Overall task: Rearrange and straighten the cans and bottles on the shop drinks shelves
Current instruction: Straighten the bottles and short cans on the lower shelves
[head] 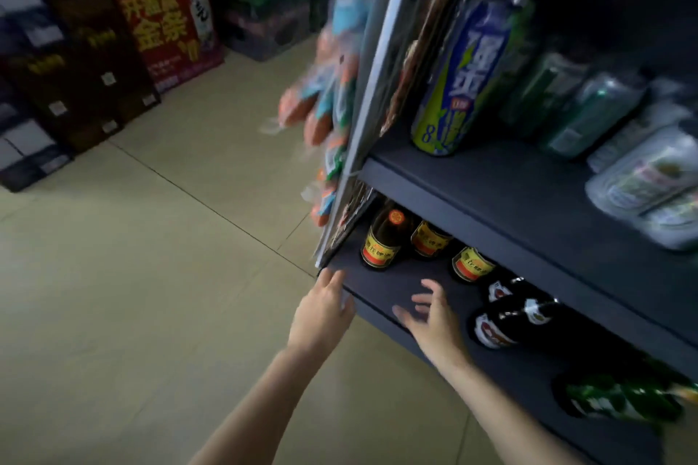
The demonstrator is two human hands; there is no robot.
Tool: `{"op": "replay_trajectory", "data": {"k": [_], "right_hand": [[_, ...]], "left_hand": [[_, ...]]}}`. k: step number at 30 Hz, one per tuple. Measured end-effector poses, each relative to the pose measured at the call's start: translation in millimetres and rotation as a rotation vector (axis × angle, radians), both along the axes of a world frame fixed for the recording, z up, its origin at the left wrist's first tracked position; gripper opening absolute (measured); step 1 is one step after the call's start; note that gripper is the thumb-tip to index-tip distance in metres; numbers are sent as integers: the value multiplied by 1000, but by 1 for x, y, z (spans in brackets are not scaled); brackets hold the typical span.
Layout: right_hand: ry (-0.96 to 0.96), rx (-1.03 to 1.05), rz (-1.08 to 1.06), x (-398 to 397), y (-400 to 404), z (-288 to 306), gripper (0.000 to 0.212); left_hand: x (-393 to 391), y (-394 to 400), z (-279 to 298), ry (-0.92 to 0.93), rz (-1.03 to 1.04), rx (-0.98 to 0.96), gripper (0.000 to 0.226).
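On the dark bottom shelf (381, 287) stand three brown bottles with yellow-red labels: one at the left (382, 238), one behind it (428, 238) and one further right (471, 263). Dark bottles with white-red labels (502, 321) follow to the right, then green bottles (619, 398). My left hand (323, 313) is open, its fingers at the shelf's left front corner. My right hand (430, 317) hovers open over the bare shelf front, fingers spread, holding nothing. On the upper shelf (491, 185) stands a tall blue-and-yellow can (464, 83), with green and silver cans (589, 113) beside it.
Packets of sausage snacks (325, 102) hang on the end of the shelf unit's grey side panel (374, 87). Stacked red and dark drink cartons (166, 23) line the far wall across the beige tiled floor (151, 257). Shrink-wrapped can packs (649, 181) lie at the right of the upper shelf.
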State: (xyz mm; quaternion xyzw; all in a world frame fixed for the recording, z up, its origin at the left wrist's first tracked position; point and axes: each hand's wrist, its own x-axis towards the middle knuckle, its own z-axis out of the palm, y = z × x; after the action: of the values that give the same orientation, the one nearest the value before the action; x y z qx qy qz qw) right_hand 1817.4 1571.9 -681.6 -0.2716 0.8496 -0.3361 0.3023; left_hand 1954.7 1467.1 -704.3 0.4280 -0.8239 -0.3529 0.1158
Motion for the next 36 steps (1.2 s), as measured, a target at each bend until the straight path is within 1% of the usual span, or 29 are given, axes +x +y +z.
{"op": "replay_trajectory", "data": {"k": [1,3,4,6,10,13,16,18,20,22,25,27,29,31,33,36], "right_hand": [[49,-7,103,11,8,38,64],[220,-106,233,23,22,121,54],[310,-139,265,27,30,167,49],[416,-188,294,33,45,267,42],[555,-291,251,50,77,456,39],[691,-430,149,52,95,583,38],[848,-540,62,41,109,686,40],[921,-594,15,29,115,739,40],[969,-642,-36,18,114,782,46],[1024,-694,-69,3,110,817,52],[1096,-731,-96,-23,96,857,54],[1037,-730,-137,-43,85,878,60],[929,-693,-187,-67,72,892,71],[860,-663,-223,-92,57,904,85],[831,-652,-283,-111,42,919,93],[851,-660,-387,-123,17,934,95]], "left_hand": [[12,8,34,80,7,-49,29],[32,13,116,252,-5,-152,25],[39,14,162,308,-29,-202,26],[54,14,260,352,-97,-296,24],[66,13,452,382,-251,-459,18],[55,19,579,357,-422,-664,21],[29,29,685,366,-520,-862,25],[7,39,740,419,-548,-946,29],[-11,48,784,473,-543,-1016,35],[-26,52,819,538,-510,-1038,40],[-43,47,852,654,-377,-955,44],[-58,42,867,674,-291,-866,51],[-76,38,879,597,-233,-835,55],[-96,32,886,449,-175,-843,51],[-113,26,887,354,-144,-827,47],[-127,16,883,369,-87,-808,45]]}}
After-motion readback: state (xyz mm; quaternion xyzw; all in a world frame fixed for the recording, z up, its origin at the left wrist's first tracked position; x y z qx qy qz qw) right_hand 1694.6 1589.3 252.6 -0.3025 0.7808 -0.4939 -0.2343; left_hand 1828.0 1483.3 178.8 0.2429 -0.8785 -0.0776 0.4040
